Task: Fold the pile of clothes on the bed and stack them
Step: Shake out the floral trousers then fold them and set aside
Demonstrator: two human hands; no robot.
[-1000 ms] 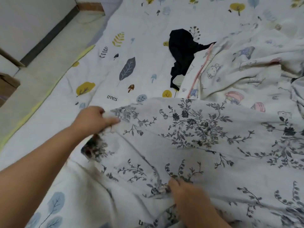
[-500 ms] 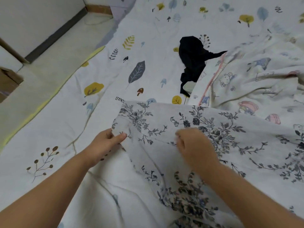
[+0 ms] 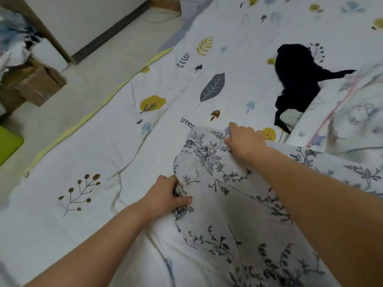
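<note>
A white garment with a grey-blue floral print point(image 3: 232, 204) lies spread on the bed from the middle to the lower right. My left hand point(image 3: 165, 197) grips its left edge, fingers curled into the fabric. My right hand point(image 3: 244, 139) pinches the far top edge near the corner. A black garment point(image 3: 296, 77) lies crumpled farther back. A white cloth with cartoon prints and a pink stripe point(image 3: 352, 112) is heaped at the right.
The bed sheet point(image 3: 103, 154) is white with leaf and tree prints and runs to a yellow-edged left border. Beyond it are the floor, cardboard boxes point(image 3: 31, 81) and a green object point(image 3: 8, 146) at the far left.
My right hand moved up from the garment's near part to its far top edge. My left hand shifted down along the left edge. The view has swung to the left.
</note>
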